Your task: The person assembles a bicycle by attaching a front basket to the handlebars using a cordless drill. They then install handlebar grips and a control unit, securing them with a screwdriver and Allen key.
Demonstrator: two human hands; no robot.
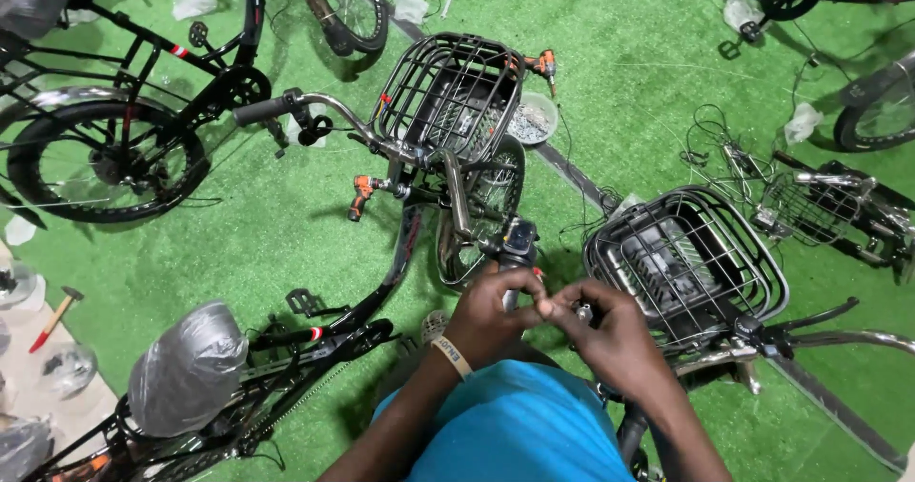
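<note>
Green artificial turf point(286, 244) covers the whole floor, crossed by a dark strip running diagonally away from the bicycle point(410, 244) in the middle. That black bicycle stands over the turf with a wire front basket point(448, 91) at its head and a saddle wrapped in grey plastic point(186, 368) at its near end. Left of it stands another black bicycle point(105, 148); right of it is a second wire basket point(686, 263) on a further bike. Beyond the front basket sits a small white bowl point(534, 120) of small parts. A hammer with a red handle point(55, 318) lies far to the left of the bicycle.

At the bicycle's near handlebar end, the throttle grip point(519, 244) rises just above both hands. The left hand point(491, 315) is closed around the bar below the grip. The right hand point(615, 334), touching the left, pinches a small metal part point(583, 310) between its fingertips.
</note>
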